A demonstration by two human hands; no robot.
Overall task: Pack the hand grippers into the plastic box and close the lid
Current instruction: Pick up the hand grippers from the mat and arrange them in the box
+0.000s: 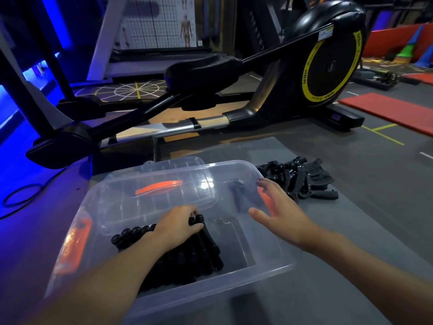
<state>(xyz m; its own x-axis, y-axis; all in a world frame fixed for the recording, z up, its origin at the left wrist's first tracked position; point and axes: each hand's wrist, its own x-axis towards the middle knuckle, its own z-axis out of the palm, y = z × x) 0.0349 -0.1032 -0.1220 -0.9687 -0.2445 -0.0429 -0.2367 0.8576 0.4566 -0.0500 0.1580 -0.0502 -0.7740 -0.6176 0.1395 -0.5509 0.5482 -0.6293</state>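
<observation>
A clear plastic box (262, 270) with orange latches stands on a grey mat. Its clear lid (164, 191) leans tilted on the far rim of the box. Several black hand grippers (196, 256) lie in a row inside the box. My left hand (178, 225) is in the box with its fingers curled round the handle ends of a hand gripper. My right hand (278, 209) hovers with spread fingers over the box's right rim. A pile of black hand grippers (302, 179) lies on the mat just right of the box.
A black elliptical trainer (257, 90) with a yellow-ringed flywheel stands right behind the mat. Red mats (389, 111) lie on the floor at the right. A black cable (21, 193) loops on the floor at the left, under blue light.
</observation>
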